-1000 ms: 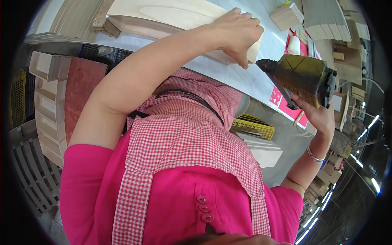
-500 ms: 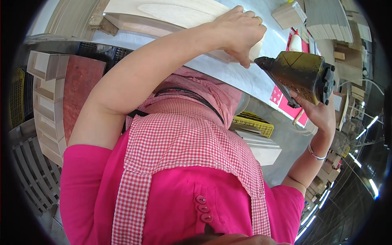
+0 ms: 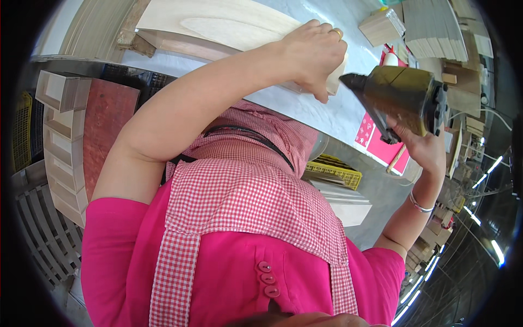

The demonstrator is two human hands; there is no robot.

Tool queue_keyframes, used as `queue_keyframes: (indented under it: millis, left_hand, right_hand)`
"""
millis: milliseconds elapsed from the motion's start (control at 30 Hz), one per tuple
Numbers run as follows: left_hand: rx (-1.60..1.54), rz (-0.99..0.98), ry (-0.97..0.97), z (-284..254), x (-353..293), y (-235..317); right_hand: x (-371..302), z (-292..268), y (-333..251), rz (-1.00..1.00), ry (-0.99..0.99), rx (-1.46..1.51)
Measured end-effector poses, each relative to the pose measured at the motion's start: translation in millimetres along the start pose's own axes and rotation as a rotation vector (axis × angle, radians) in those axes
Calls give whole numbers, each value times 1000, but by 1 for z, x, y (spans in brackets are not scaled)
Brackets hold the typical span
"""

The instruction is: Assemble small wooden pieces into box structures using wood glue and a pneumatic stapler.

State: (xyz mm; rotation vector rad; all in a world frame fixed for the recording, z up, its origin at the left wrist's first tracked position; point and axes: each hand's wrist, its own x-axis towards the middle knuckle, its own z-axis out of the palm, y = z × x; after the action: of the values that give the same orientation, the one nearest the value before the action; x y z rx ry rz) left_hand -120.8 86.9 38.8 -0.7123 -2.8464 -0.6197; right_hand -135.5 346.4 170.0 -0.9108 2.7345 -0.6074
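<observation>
Head view: a long pale wooden piece (image 3: 218,24) lies on the white tabletop (image 3: 340,117) in front of the person, its broad face up and a side panel turned toward the apron (image 3: 256,191). The left hand (image 3: 318,57) is closed over its right-hand end, fingers across the top and thumb down at the near edge. The right hand (image 3: 425,150) is wrapped around the grip of a dark, yellowish fastening tool (image 3: 400,90), by its shape a nail or staple gun; most of its fingers are hidden, so the trigger position cannot be determined. The tool's narrow nose is just beside the held end, pointing toward it; whether it touches the wood cannot be told. Judged from this posture, the step in hand is steadying and lining up, with the tool brought close to the joint. The next move appears to call for a square nose against the edge, firm pressure from the left hand, and a thumb clear of the line of fire, the latter being the chief hazard. Beyond the tool lie a pink sheet (image 3: 384,148) and a white bottle (image 3: 390,59); behind them stands a stack of boards (image 3: 436,32). Compartmented wooden boxes (image 3: 60,131) stand at the person's left, near a reddish board (image 3: 109,131).
</observation>
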Motion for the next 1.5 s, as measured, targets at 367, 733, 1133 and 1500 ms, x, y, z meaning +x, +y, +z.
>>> queue_keyframes:
  millis: [367,733,1133,1500]
  left_hand:
    - [-7,16,23,0,-2,-2]
    - [-27,1,-13,-2,0,0]
    - [-141,217,297,17,-108,9]
    - [-299,-403,-180,31,-101,-59]
  right_hand:
    - [34,0,0,90,11,2]
    - [44,-9,6,166,-108,8]
    - [4,0,30,100,123,169]
    - [-107,-5,80,197,249,196]
